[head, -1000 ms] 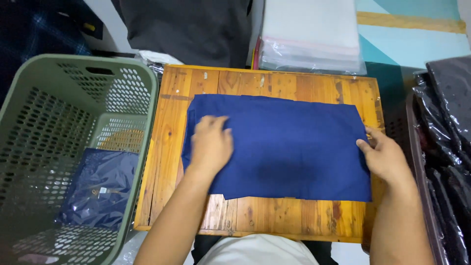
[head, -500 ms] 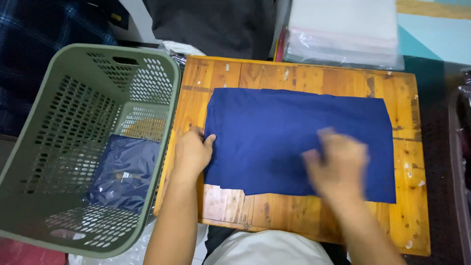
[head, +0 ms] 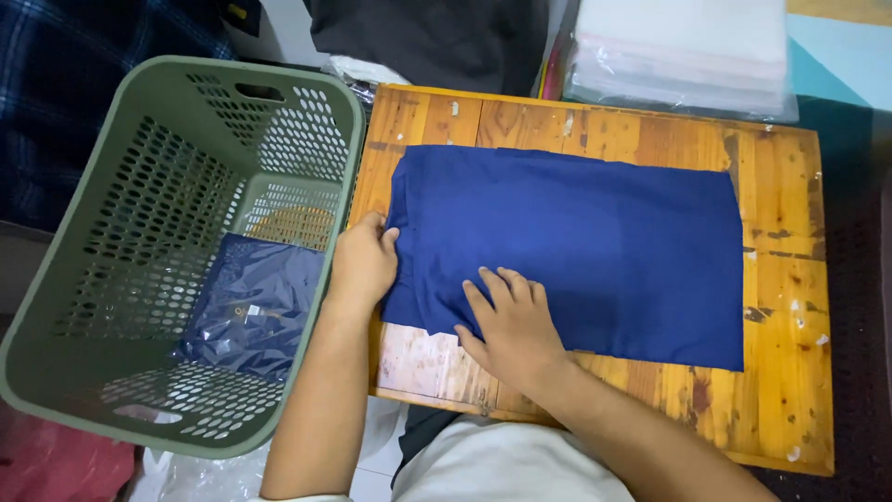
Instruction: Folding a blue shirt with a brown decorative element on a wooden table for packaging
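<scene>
Your left hand (head: pixel 364 265) pinches the left edge of the flat dark blue cloth (head: pixel 576 246); your right hand (head: pixel 514 325) lies spread on it, on the wooden worktop (head: pixel 790 325).

A scuffed wooden table (head: pixel 780 307) fills the centre and right of the frame. At the left stands a green perforated laundry basket (head: pixel 84 270). A stack of clear plastic bags (head: pixel 683 46) lies at the upper right, dark fabric (head: pixel 427 37) at top centre.
</scene>
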